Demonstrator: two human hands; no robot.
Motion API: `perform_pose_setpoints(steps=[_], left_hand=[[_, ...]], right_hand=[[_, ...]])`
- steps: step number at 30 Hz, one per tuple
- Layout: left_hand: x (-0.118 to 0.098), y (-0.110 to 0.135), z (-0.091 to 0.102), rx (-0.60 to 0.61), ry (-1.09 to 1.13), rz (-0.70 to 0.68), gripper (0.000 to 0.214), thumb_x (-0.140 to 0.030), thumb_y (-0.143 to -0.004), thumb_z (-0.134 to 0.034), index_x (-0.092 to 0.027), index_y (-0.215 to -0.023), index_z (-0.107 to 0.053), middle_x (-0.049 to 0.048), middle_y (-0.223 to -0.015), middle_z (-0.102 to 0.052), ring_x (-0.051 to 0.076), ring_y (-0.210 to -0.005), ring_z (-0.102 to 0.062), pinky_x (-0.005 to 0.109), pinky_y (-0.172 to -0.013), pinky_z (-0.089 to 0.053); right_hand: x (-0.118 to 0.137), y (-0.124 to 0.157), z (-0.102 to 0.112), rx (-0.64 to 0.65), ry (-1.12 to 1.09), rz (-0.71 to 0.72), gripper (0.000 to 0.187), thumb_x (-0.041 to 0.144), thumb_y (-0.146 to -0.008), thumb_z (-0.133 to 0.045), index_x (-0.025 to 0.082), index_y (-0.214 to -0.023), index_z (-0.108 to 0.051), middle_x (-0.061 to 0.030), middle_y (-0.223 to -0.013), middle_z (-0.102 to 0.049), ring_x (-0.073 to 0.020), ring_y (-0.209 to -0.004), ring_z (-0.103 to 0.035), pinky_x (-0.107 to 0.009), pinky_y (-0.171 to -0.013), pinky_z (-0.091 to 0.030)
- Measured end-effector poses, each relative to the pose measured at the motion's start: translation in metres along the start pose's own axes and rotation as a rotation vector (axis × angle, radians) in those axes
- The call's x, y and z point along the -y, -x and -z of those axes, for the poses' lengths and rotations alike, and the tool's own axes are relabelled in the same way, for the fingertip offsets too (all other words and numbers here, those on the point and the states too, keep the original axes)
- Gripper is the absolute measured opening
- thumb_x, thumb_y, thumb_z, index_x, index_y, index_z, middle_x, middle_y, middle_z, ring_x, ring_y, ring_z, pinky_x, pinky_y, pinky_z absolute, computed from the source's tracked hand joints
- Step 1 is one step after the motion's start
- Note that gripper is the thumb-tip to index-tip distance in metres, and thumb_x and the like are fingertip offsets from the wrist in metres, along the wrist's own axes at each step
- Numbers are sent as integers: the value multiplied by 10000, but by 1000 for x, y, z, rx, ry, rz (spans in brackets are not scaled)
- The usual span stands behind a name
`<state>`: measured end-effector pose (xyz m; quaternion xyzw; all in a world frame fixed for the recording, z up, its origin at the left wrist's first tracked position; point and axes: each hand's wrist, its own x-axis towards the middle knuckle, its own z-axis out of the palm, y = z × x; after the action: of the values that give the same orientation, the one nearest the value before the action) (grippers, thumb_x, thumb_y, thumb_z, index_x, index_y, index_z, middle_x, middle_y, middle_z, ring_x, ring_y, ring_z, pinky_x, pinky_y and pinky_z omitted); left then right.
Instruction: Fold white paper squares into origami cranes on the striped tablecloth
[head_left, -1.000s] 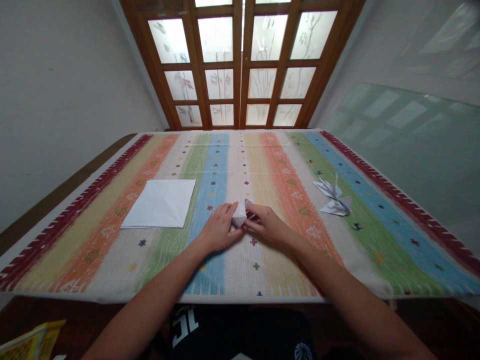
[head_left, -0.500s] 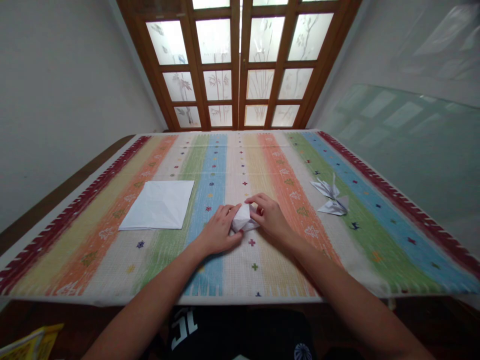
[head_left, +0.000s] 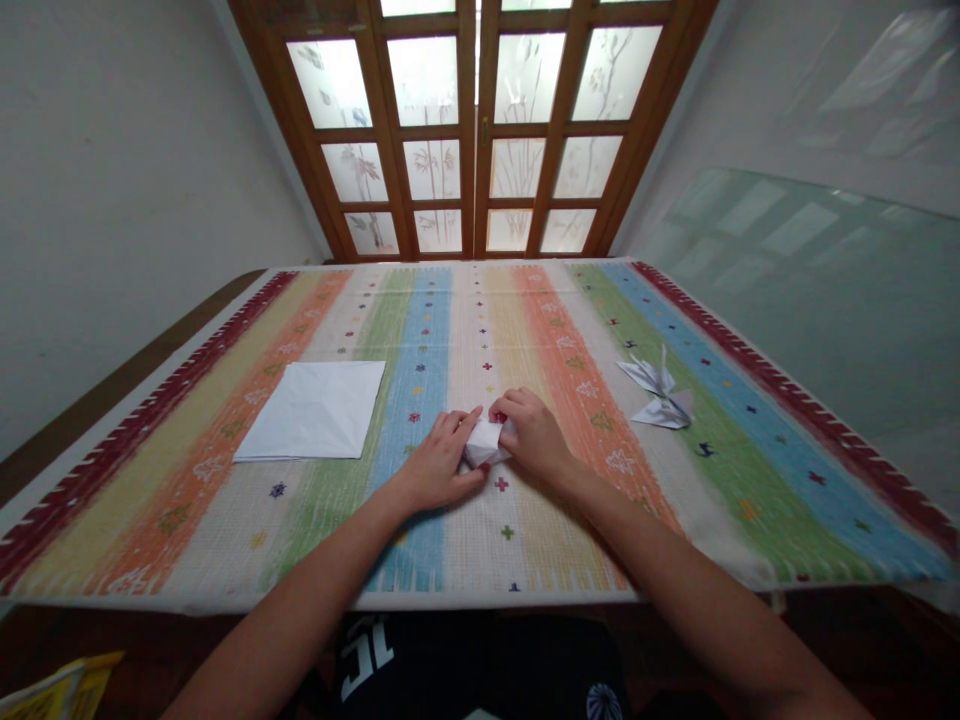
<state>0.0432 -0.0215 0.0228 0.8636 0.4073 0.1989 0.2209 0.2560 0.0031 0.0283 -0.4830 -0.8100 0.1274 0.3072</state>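
Note:
A small piece of folded white paper (head_left: 484, 441) lies on the striped cloth, between my two hands. My left hand (head_left: 447, 462) grips its left side, with the thumb at the near edge and the fingers along the far left. On the right, my right hand (head_left: 529, 430) is closed over the paper's edge with bent fingers. Parts of the paper are hidden under both hands, so its exact folded shape cannot be made out.
To the left lies a stack of square white paper sheets (head_left: 311, 412). Folded paper figures, looking like origami cranes (head_left: 664, 410), rest at the right. A striped tablecloth (head_left: 420, 540) covers the table. Beyond its far edge stands a wood-framed glass door (head_left: 476, 190).
My right hand's fingers have curled in further over the paper's right side. The paper's raised part looks flatter now. My left hand stays nearly in place.

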Motion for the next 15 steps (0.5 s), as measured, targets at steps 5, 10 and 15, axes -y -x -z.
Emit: perform_pose_setpoints(steps=[5, 10, 15], left_hand=[[2, 0, -2, -8, 2, -4, 859, -364, -942, -650, -186, -1688, -262, 182, -1499, -535, 361, -1386, -487, 602, -1225, -399], [4, -1, -3, -43, 30, -17, 838, -365, -960, -653, -215, -1683, -259, 176, -1500, -550, 358, -1368, -509, 606, -1215, -403], [3, -2, -2, -62, 50, -21, 704, -397, -977, -685, -217, -1588, -384, 167, -1435, -588, 351, -1326, -539, 586, -1176, -443]], right_hand=[[0, 2, -4, 29, -62, 32, 211, 1, -778, -683, 195, -859, -684, -53, -919, -646, -224, -879, -584, -326, -797, -427], [-5, 3, -3, 94, -194, 71, 273, 18, -815, -706, 205, -1011, -737, -45, -956, -703, -201, -865, -618, -322, -825, -462], [-10, 1, 4, 140, -326, 101, 391, 86, -839, -719, 240, -1196, -750, -73, -1083, -767, -238, -1001, -681, -375, -928, -506]])
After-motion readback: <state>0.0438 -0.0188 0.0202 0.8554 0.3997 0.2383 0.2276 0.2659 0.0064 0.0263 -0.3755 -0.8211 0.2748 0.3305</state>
